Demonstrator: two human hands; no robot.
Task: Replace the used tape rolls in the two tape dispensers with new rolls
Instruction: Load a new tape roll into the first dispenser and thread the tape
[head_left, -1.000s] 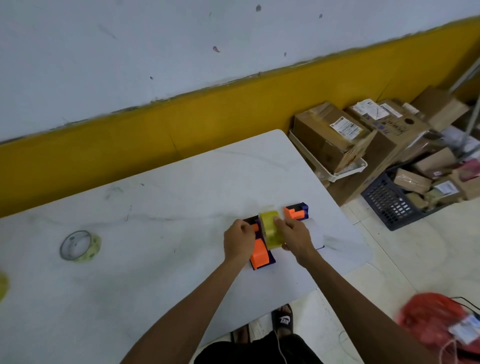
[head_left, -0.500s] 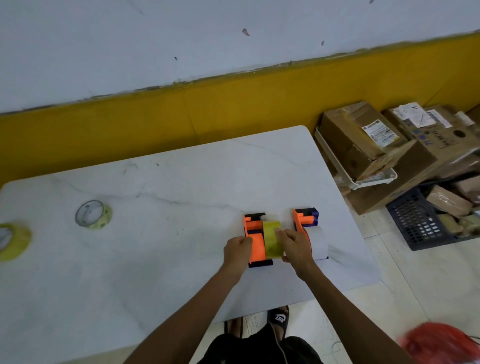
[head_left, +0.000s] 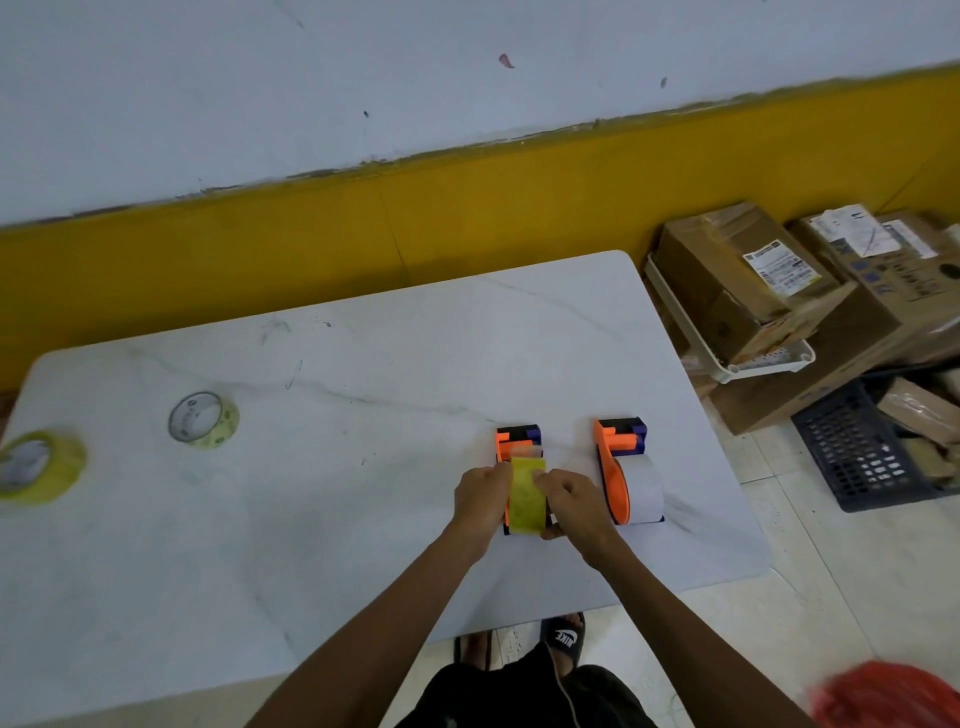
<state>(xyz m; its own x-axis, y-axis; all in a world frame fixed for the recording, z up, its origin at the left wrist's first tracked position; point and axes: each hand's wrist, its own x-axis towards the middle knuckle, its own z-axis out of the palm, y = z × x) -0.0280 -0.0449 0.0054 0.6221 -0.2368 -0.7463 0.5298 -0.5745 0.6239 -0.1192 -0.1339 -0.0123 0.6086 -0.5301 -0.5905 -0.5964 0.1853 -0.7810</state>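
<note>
Near the right end of the white table (head_left: 363, 519), 2 orange tape dispensers (head_left: 517, 441) stand side by side. The left hand (head_left: 482, 501) and right hand (head_left: 574, 506) both grip the yellow tape roll (head_left: 525, 496) seated in the left one. The other dispenser (head_left: 621, 457) carries a white roll (head_left: 644, 488). 2 more tape rolls (head_left: 203, 420) lie well apart at the table's left end.
</note>
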